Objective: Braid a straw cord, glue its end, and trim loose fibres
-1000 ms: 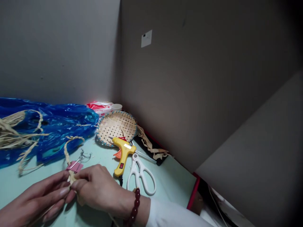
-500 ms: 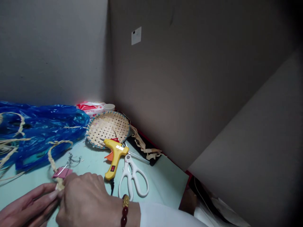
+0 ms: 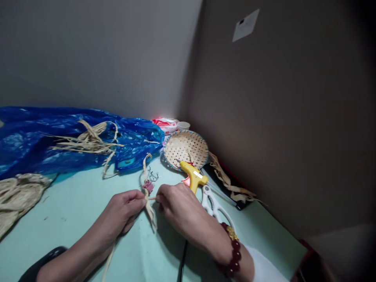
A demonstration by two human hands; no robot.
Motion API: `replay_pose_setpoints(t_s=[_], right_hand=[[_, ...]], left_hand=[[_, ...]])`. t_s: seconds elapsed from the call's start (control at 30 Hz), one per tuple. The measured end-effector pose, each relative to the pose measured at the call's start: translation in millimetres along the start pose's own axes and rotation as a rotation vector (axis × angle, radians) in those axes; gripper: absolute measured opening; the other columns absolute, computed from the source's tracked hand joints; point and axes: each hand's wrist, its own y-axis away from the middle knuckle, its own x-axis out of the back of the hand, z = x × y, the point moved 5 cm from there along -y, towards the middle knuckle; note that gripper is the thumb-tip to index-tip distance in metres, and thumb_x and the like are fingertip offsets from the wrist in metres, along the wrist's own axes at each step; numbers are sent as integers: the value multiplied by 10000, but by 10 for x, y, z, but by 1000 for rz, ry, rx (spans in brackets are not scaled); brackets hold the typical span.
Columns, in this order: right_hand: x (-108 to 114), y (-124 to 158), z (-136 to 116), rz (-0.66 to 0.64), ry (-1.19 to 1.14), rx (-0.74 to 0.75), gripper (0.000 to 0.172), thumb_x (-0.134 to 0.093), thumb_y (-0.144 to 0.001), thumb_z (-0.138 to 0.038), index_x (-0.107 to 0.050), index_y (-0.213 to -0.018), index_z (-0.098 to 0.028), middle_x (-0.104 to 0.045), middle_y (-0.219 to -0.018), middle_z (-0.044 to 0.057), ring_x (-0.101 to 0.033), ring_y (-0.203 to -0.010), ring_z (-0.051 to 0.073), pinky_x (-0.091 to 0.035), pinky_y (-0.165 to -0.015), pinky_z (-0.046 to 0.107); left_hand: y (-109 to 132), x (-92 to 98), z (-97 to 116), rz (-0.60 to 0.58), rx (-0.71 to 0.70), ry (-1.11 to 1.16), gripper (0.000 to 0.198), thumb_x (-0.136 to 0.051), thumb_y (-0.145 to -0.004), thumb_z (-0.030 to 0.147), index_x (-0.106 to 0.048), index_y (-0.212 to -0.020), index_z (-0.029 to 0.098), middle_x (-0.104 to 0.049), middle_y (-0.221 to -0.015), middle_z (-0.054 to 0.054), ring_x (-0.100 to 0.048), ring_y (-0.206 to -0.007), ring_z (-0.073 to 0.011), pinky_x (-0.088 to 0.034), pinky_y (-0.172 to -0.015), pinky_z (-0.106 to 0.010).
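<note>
Right hand [image 3: 180, 207] has drawn away from the left hand [image 3: 127, 209], closed fingertips pinching a strand [image 3: 152, 198], left fingertips shut at the braid [image 3: 149, 211] below the clip [image 3: 149, 187], glue gun [image 3: 194, 183] label [image 3: 197, 174] unreadable.

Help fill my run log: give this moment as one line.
left hand: pinching pale strip | right hand: gripping thin strand | pink clip: on strip | nearby: yellow glue gun, white scissors
</note>
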Motion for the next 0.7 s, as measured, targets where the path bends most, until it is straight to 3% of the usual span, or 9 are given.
replay_pose_setpoints(t_s=[0.13, 0.23, 0.33, 0.4, 0.57, 0.7], right_hand=[[-95, 84, -131, 52, -69, -37, 229, -388, -934, -171, -572, -798, -173, -607, -635, 22, -482, -521, 129, -272, -501, 263], [-275, 154, -313, 34, 33, 35, 132, -478, -833, -103, -566, -905, -169, -651, -734, 40, -566, -592, 179, -314, -503, 280], [-422, 205, -459, 31, 267, 171, 339, -556, -678, -21, -580, -1007, -97, -659, -769, 77, -609, -611, 233, -378, -489, 314], [-446, 231, -515, 104, 401, 264, 433, -554, -648, 5, -574, -1080, -13, -660, -751, 109, -613, -583, 245, -407, -447, 325], [-541, 297, -559, 257, 561, 415, 449, -527, -682, -30, -565, -1110, 103, -672, -713, 210, -617, -532, 269, -397, -350, 310], [-705, 366, -571, 279, 526, 411, 315, -499, -778, -74, -606, -1061, 14, -659, -622, 130, -589, -454, 235, -318, -295, 287]], left_hand=[[20, 0, -21, 0, -11, 15, 229, -678, -700, 344, -561, -618, 165, -368, -437, 100, -217, -378, -36, -103, -386, -180], [37, 17, -39, -25, -27, 49, 227, -661, -730, 349, -576, -647, 156, -407, -469, 84, -224, -398, -37, -106, -410, -197], [56, 37, -47, -65, -20, 102, 251, -672, -734, 389, -588, -704, 154, -341, -479, 104, -169, -417, -40, -77, -428, -217], [69, 42, -47, -88, -6, 139, 290, -672, -740, 425, -558, -686, 164, -283, -491, 117, -128, -439, -46, -68, -434, -222], [40, 45, -49, -81, 15, 143, 328, -705, -730, 458, -577, -689, 159, -333, -497, 104, -170, -438, -43, -104, -426, -195], [-68, 47, -159, -99, 26, 93, 330, -778, -662, 434, -617, -716, 151, -491, -512, 58, -339, -394, -47, -193, -391, -162]])
